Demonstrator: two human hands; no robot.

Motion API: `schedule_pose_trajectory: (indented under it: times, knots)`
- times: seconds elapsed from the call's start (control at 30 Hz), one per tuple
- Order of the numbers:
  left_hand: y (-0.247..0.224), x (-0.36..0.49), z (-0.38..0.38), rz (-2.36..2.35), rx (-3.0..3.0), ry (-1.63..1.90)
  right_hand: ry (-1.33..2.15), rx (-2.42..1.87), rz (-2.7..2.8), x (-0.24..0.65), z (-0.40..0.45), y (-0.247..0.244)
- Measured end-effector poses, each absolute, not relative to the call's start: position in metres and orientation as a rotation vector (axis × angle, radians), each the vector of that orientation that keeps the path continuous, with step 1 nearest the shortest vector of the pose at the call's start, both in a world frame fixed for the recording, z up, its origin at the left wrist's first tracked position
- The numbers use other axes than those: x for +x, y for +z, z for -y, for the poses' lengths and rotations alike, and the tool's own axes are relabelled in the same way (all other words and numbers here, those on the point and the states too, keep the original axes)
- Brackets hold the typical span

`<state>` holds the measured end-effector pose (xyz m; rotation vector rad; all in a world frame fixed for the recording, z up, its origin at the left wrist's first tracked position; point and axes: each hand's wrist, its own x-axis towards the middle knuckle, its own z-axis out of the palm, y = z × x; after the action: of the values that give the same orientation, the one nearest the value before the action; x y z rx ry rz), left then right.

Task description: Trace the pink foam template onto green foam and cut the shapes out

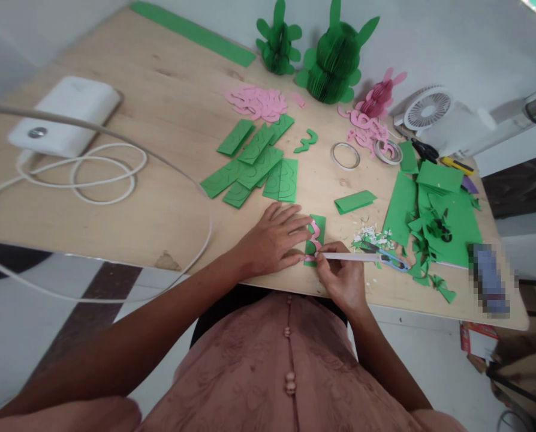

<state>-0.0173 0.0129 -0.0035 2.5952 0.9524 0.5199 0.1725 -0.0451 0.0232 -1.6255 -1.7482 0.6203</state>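
Observation:
Near the table's front edge lies a small green card [321, 227] with a pink curvy cutout [314, 236] on top. My left hand [274, 239] rests flat beside it, fingers spread, the fingertips touching the card and cutout. My right hand [342, 279] pinches a slim white pen-like stick [351, 256], its tip at the lower part of the card. Blue-handled scissors [393, 260] lie just right of that hand, by small white and green scraps [372, 236]. Several folded green cards with drawn curves [259, 165] lie beyond my left hand.
Pink cutouts [261, 103], green paper figures [333, 63] and a pink figure [378, 98] stand or lie at the back. A tape roll [345, 155], white fan [427, 108] and green sheets [452, 222] are at right. A white power bank [65, 114] with looping cable lies left.

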Motion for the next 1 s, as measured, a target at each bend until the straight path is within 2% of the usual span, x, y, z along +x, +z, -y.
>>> schedule_pose_trajectory:
  times: [1.0]
  knots:
    - [-0.0045, -0.0177, -0.0130, -0.953, 2.605, 0.513, 0.548, -1.633, 1.777, 0.1761, 0.0455, 0.0225]
